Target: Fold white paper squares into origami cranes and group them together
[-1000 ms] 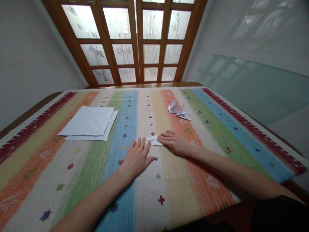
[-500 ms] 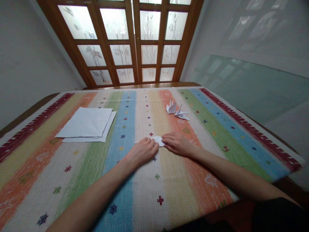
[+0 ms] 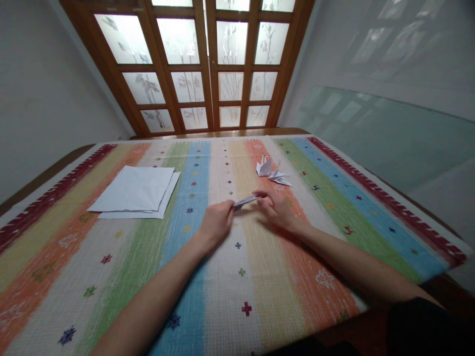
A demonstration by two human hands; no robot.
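A small folded white paper (image 3: 245, 201) is held edge-on between my two hands, a little above the striped tablecloth (image 3: 222, 306). My left hand (image 3: 218, 221) is closed on its left end, and the fingers hide that part. At the other end, my right hand (image 3: 274, 207) pinches the paper between thumb and fingers. Beyond my right hand sit two folded paper cranes, one upright crane (image 3: 263, 166) and one crane lying lower (image 3: 280, 176), close beside each other.
To the left lies a short stack of white paper sheets (image 3: 129, 190), the lower sheet sticking out at the right. The table's far edge (image 3: 252, 132) faces a wooden door with glass panes (image 3: 183, 86). A glass panel (image 3: 371, 128) leans along the right wall.
The folded paper has been lifted off the cloth and turned from lying flat to edge-on. Both hands have risen with it, and the right hand has turned.
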